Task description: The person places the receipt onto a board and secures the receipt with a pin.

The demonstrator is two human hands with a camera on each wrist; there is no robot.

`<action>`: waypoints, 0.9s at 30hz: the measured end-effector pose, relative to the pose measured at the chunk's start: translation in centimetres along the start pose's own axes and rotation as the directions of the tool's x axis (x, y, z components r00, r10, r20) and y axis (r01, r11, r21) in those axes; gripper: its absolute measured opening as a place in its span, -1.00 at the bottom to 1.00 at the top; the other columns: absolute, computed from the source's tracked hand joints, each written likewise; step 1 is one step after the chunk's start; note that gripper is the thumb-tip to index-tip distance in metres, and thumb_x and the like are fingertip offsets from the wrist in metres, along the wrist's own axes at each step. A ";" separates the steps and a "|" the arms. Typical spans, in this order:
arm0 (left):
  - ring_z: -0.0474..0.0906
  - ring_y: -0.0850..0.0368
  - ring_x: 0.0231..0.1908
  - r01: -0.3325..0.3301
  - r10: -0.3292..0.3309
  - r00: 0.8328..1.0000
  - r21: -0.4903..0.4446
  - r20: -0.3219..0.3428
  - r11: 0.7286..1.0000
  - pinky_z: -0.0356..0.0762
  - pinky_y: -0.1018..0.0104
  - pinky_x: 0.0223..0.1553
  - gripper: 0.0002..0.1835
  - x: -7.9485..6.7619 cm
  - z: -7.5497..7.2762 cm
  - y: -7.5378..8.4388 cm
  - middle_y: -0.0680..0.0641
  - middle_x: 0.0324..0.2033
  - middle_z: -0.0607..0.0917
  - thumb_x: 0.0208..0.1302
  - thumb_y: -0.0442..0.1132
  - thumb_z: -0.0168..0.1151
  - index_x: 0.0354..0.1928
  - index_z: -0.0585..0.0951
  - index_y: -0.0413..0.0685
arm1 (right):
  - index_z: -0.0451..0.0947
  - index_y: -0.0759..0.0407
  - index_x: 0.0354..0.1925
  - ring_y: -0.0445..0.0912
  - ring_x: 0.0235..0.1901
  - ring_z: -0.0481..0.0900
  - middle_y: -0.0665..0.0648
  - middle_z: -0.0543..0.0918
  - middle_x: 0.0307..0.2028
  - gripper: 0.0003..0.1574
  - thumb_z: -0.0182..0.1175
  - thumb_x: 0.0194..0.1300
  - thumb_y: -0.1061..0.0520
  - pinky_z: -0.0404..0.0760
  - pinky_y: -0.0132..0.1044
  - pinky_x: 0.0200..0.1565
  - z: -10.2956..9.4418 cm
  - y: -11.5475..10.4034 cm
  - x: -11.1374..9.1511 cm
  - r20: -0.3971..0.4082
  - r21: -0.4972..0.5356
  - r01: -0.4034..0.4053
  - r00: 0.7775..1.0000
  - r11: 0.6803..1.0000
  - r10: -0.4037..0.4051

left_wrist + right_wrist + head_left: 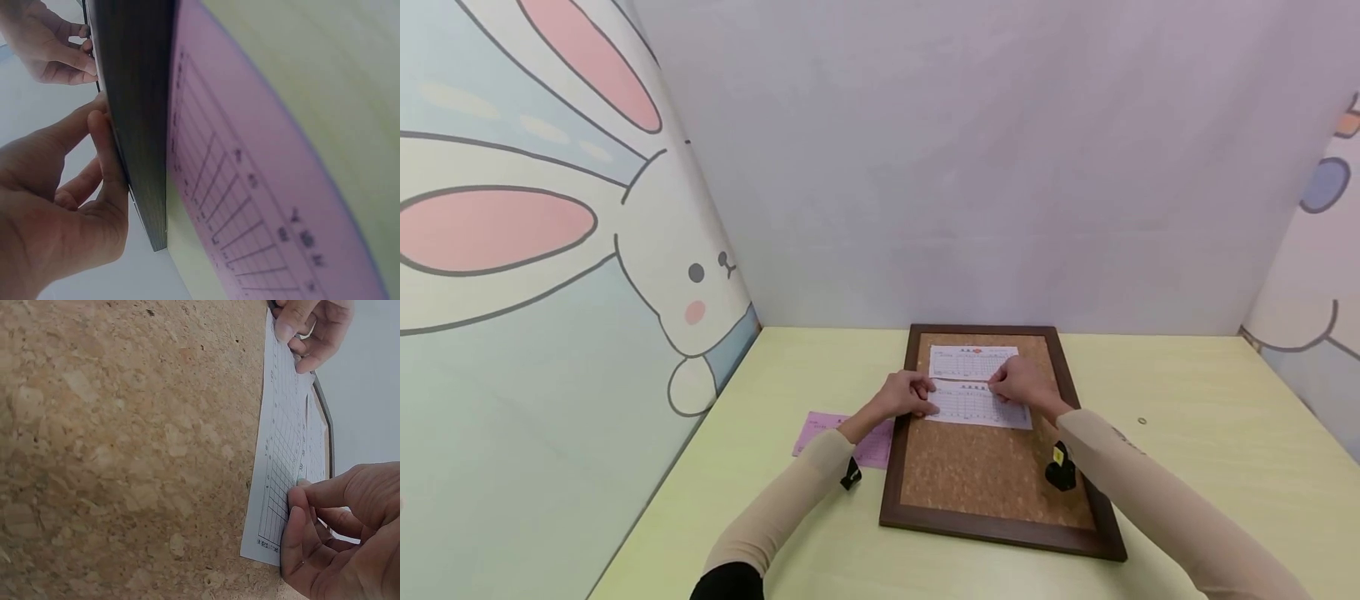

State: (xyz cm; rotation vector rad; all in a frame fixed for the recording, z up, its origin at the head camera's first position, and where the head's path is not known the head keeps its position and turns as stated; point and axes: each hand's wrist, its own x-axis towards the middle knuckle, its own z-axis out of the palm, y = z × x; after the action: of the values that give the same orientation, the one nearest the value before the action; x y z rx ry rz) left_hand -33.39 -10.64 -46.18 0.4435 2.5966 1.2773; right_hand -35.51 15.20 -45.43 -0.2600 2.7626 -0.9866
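Observation:
A framed cork board [992, 475] lies on the table with two white printed forms on it, one above the other. The upper form [955, 363] lies near the board's top edge. Directly below it is the lower form [973, 408]. My left hand [906, 394] rests at the lower form's left end, thumb and forefinger apart and touching the paper. At its upper edge, toward the right, my right hand [1024, 383] pinches with thumb and forefinger; the fingertips [294, 515] partly hide the paper there. Whether a small pin sits between them is hidden.
A pink printed form [872, 450] lies left of the board, partly behind the left forearm. A small ring-like thing [1142, 421] is on the table [1210, 450] to the right. A pale wall [1000, 167] stands behind, with cartoon-printed walls on both sides.

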 end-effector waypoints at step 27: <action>0.69 0.15 -0.34 0.085 -0.080 0.996 -0.127 0.037 0.988 0.74 0.16 -0.18 -0.70 -4.0 -3.5 -2.0 -0.11 -0.31 0.73 0.39 -0.20 0.33 0.06 0.69 -0.20 | 0.67 0.38 0.10 -0.16 -0.61 0.47 0.05 0.59 -0.59 -0.60 0.23 0.38 0.18 0.42 -0.34 -0.51 -0.1 0.6 -2.3 0.002 -0.060 0.151 0.989 0.987 -0.151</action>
State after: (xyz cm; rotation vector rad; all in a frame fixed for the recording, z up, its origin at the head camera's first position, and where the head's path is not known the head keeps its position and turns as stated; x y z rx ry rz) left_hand -31.12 -15.82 -45.49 0.3271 2.4606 1.3877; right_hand -33.37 16.25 -45.43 -0.4841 2.8124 -0.9386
